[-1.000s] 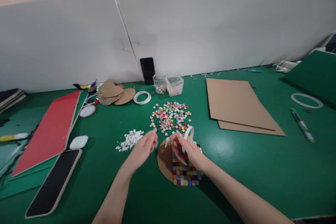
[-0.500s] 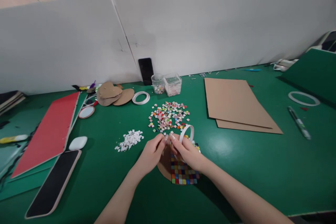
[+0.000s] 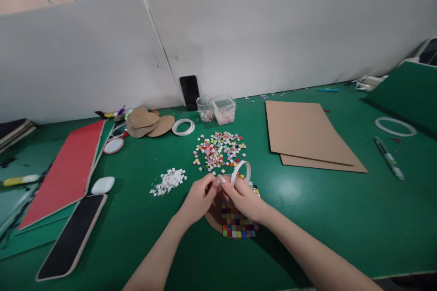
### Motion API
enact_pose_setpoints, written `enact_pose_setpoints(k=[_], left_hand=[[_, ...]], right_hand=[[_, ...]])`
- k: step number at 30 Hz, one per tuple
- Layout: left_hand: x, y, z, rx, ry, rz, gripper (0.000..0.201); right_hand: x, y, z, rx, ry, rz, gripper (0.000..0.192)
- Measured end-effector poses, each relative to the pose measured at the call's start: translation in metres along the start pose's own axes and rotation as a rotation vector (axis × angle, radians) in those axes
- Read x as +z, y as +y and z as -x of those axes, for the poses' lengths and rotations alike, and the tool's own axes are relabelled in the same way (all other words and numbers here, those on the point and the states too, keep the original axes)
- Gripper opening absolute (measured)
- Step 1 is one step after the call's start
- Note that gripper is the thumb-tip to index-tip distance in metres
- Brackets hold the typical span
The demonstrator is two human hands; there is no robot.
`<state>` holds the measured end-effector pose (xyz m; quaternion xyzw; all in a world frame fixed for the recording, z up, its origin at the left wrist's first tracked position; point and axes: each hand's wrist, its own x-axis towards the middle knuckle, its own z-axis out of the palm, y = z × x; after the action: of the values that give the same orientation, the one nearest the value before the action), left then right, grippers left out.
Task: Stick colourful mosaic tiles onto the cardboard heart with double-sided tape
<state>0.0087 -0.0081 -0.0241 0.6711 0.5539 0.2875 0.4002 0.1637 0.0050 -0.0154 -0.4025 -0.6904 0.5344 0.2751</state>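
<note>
My left hand (image 3: 199, 196) is closed in a pinch, its fingertips meeting those of my right hand; what lies between them is too small to make out. My right hand (image 3: 244, 200) is closed too and holds a narrow white roll of tape (image 3: 248, 170), which stands up around its fingers. Beneath both hands is a round cardboard piece (image 3: 213, 218). Rows of coloured mosaic tiles (image 3: 239, 228) cover its right part, partly hidden by my right hand. Just beyond my fingertips lies a loose heap of mosaic tiles (image 3: 218, 150).
White paper squares (image 3: 169, 182) are piled to the left. Behind the tiles stand a clear cup (image 3: 205, 109), a clear box (image 3: 224, 110) and a propped phone (image 3: 190, 92). Cardboard sheets (image 3: 303, 129) lie right; a phone (image 3: 73, 236) and red board (image 3: 64, 170) lie left.
My fingertips have drawn slightly closer together. The view has shifted a little; nothing else has visibly moved.
</note>
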Motion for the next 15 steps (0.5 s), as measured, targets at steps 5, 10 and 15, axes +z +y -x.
enact_pose_setpoints(k=[5, 10, 15], left_hand=[[-0.004, 0.001, -0.002, -0.029, 0.079, 0.024, 0.03], [-0.002, -0.007, -0.01, 0.001, 0.191, -0.196, 0.03], [0.009, -0.013, -0.022, 0.032, 0.262, -0.556, 0.028]], right_hand=[[-0.003, 0.003, -0.002, 0.02, 0.106, -0.014, 0.041], [-0.013, 0.011, -0.008, 0.029, 0.372, 0.091, 0.041], [-0.012, 0.024, -0.013, 0.019, 0.448, 0.22, 0.04]])
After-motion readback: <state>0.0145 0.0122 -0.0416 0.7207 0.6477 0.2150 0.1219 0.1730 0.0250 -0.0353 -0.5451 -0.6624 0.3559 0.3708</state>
